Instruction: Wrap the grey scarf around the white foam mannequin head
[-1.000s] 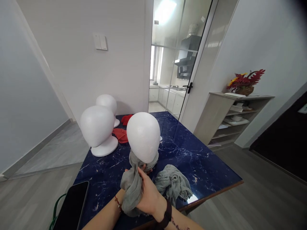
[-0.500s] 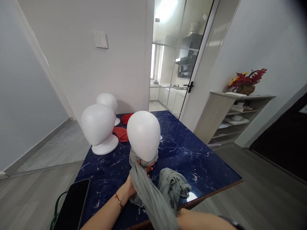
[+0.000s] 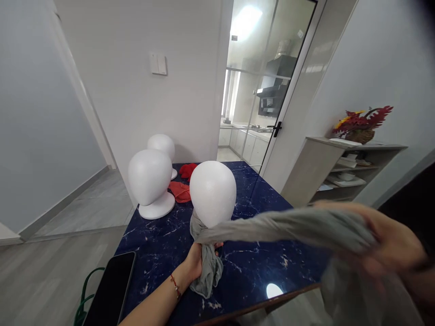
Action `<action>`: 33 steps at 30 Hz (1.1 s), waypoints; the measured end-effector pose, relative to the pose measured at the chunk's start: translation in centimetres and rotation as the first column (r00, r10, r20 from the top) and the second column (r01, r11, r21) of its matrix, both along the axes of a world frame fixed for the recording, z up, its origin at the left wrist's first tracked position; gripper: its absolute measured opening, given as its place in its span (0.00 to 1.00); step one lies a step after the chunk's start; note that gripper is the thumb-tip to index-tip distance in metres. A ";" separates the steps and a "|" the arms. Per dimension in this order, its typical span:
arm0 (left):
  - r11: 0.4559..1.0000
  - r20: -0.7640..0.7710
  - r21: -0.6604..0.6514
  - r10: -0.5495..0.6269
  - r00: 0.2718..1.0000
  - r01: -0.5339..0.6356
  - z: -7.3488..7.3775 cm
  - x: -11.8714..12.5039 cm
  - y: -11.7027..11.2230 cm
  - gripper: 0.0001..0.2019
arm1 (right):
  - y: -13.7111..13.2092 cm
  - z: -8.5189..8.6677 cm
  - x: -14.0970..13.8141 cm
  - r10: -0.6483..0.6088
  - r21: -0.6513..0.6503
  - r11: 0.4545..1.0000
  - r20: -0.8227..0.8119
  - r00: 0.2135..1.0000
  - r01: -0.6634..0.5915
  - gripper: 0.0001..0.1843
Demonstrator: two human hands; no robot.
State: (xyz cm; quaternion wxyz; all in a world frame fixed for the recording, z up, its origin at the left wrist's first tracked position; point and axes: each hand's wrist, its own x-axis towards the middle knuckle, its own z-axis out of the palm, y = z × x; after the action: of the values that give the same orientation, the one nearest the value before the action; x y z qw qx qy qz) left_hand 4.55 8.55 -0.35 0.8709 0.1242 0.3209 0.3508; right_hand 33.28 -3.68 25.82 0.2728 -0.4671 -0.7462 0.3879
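Note:
A white foam mannequin head (image 3: 213,192) stands near the front of the table, with a long grey scarf (image 3: 258,228) around its neck. One end of the scarf is stretched far to the right in my right hand (image 3: 387,240), which is blurred but wrapped round the cloth, with loose cloth hanging below. My left hand (image 3: 194,262), with a red bracelet at the wrist, grips the scarf at the neck. Its fingers are partly covered by the cloth. The other end hangs bunched beside that hand onto the table.
Two more white foam heads (image 3: 151,176) stand at the left. Red cloths (image 3: 180,192) lie between the heads on the dark blue marbled table (image 3: 272,262). A black phone (image 3: 110,290) and green cord are at the left front edge. A shelf (image 3: 353,149) stands right.
My right hand has swung out to the right, pulling the scarf taut across the front of the foam head. The grey heap has left the table. My left hand stays at the neck.

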 end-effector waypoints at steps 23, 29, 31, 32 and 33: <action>0.999 -0.094 -0.035 -0.029 0.995 0.026 1.2 0.1 -0.4 0.19 | 32.9 -5.6 -6.9 -0.280 0.059 0.960 0.296 0.913 0.275 0.17; 0.996 -0.048 -0.075 -0.046 0.998 0.042 1.4 0.1 0.0 0.23 | 21.7 -9.9 0.5 -0.068 -0.474 0.874 0.095 0.993 0.105 0.18; 0.996 -0.052 -0.077 -0.046 0.998 0.042 1.5 0.1 0.0 0.23 | 16.8 -11.8 0.6 0.016 -0.680 0.732 -0.043 0.999 -0.041 0.16; 0.996 -0.051 -0.077 -0.053 0.997 0.049 1.6 0.1 0.0 0.23 | 14.5 -13.0 0.2 0.023 -0.733 0.672 -0.120 0.993 -0.104 0.19; 0.995 -0.050 -0.076 -0.063 0.997 0.059 1.6 0.0 0.0 0.23 | 12.5 -14.2 -0.7 0.021 -0.760 0.628 -0.197 0.980 -0.166 0.23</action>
State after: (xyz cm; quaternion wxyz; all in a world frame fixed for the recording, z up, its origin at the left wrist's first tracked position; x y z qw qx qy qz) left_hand 4.59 8.53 1.24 0.8766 0.1103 0.3524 0.3086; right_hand 32.63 8.77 11.62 0.0882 -0.4647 -0.5056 0.7216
